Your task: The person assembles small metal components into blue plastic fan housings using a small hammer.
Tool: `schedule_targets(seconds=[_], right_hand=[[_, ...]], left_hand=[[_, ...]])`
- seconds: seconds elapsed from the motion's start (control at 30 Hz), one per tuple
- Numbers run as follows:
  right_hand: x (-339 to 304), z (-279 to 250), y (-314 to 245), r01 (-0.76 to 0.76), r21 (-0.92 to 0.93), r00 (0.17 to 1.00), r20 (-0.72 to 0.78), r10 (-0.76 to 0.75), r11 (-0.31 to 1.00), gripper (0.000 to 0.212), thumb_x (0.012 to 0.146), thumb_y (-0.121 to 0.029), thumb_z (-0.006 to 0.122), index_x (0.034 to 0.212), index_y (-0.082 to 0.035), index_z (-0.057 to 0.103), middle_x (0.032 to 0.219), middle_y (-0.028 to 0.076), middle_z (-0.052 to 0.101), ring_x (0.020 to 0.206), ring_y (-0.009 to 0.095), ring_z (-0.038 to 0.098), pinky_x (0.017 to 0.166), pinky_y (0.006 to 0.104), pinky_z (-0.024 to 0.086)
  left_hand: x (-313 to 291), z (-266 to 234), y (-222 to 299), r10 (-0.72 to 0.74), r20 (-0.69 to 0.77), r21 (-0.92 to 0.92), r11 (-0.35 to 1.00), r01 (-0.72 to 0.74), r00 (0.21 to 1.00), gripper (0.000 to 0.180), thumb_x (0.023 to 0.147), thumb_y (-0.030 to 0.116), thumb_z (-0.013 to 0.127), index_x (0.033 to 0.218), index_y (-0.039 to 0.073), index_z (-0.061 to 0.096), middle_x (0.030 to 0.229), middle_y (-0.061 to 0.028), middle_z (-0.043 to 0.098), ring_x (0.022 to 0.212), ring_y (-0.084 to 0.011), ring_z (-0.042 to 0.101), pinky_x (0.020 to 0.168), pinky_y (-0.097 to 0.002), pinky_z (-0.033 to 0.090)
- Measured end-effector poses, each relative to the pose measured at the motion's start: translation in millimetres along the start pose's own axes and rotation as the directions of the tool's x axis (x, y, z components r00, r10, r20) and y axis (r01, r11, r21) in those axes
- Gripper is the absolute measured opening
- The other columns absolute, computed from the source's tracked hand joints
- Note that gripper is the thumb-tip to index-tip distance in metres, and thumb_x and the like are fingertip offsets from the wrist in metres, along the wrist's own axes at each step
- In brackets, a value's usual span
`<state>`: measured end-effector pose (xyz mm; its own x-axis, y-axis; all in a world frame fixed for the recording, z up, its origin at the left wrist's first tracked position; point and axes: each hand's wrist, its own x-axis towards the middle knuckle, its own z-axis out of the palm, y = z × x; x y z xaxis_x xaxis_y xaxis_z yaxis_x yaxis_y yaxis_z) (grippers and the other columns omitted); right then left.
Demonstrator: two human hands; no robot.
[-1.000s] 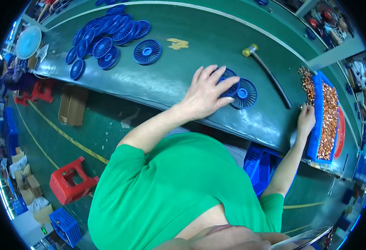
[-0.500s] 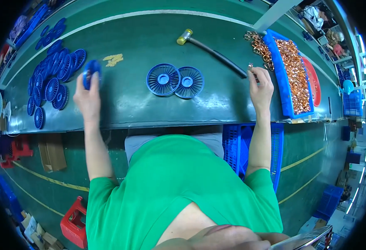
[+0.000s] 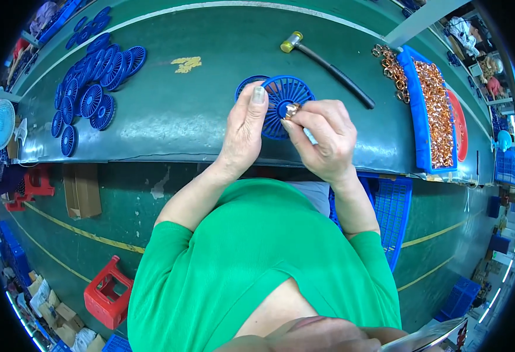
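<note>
Over the middle of the bench, my left hand [image 3: 243, 129] grips a blue spoked plastic wheel [image 3: 292, 88] by its left side, thumb up. My right hand [image 3: 328, 138] pinches a small shiny copper-coloured ring [image 3: 292, 110] against the wheel's hub; whether it sits around the hub or only touches it, I cannot tell. Behind the held wheel, part of another blue wheel [image 3: 247, 82] shows on the bench. My hands and the held wheel hide what else lies there.
A pile of blue wheels [image 3: 92, 101] lies to the left. At right stand a blue bin [image 3: 421, 138] full of copper rings and a red tray [image 3: 460, 132], with loose rings [image 3: 393, 71] beside the bin. A hammer [image 3: 342, 77] lies beyond my right hand. Below is a red stool [image 3: 107, 302].
My left hand has brought the wheel from the left to the bench's middle. The right hand has come left from near the hammer handle, carrying the ring to the wheel's hub.
</note>
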<state>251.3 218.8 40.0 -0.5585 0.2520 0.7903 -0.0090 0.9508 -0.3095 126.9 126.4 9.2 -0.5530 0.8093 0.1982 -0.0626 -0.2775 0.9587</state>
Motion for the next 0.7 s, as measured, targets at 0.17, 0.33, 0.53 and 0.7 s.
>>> schedule_targets(seconds=[0.17,0.33,0.53,0.7], right_hand=[[-3,14,-6,-0.102,-0.068,0.986,0.127,0.11,0.993,0.015,0.073,-0.003,0.072,0.081,-0.005,0.06,0.082,0.009,0.061,0.072,0.027,0.057,0.062,0.0361,0.045],[-12,25,-10,-0.27,-0.143,0.945,0.15,0.291,0.952,0.016,0.076,-0.008,0.072,0.086,-0.004,0.06,0.088,0.01,0.062,0.082,0.029,0.058,0.071,0.0383,0.045],[-14,6,1,-0.068,-0.134,0.995,0.061,0.077,0.989,0.027,0.073,-0.028,0.076,0.097,-0.015,0.074,0.113,-0.004,0.068,0.123,0.024,0.051,0.108,0.0477,0.026],[-18,-10,27,-0.114,0.357,0.955,0.297,0.004,0.927,0.03,0.074,-0.03,0.076,0.096,-0.01,0.074,0.114,0.006,0.068,0.129,0.035,0.047,0.11,0.0507,0.026]], left_hand=[[-5,1,2,0.047,-0.007,0.192,0.98,-0.045,0.999,0.041,0.103,0.031,0.04,0.126,-0.002,0.049,0.114,-0.0088,0.059,0.103,-0.0138,0.055,0.093,-0.0277,0.043],[-5,7,-6,0.147,-0.075,0.27,0.955,-0.122,0.986,0.038,0.103,0.032,0.042,0.123,0.001,0.05,0.101,-0.0088,0.062,0.09,-0.0129,0.057,0.081,-0.0266,0.047],[-6,-5,-2,-0.163,0.109,-0.203,0.962,0.182,0.981,0.035,0.102,0.024,0.046,0.126,-0.001,0.05,0.115,-0.0075,0.058,0.107,-0.0114,0.053,0.095,-0.0274,0.042],[-16,-7,4,-0.231,0.295,-0.216,0.929,0.301,0.927,0.045,0.098,0.028,0.055,0.131,-0.001,0.045,0.117,-0.0081,0.058,0.106,-0.0124,0.055,0.093,-0.0281,0.044]])
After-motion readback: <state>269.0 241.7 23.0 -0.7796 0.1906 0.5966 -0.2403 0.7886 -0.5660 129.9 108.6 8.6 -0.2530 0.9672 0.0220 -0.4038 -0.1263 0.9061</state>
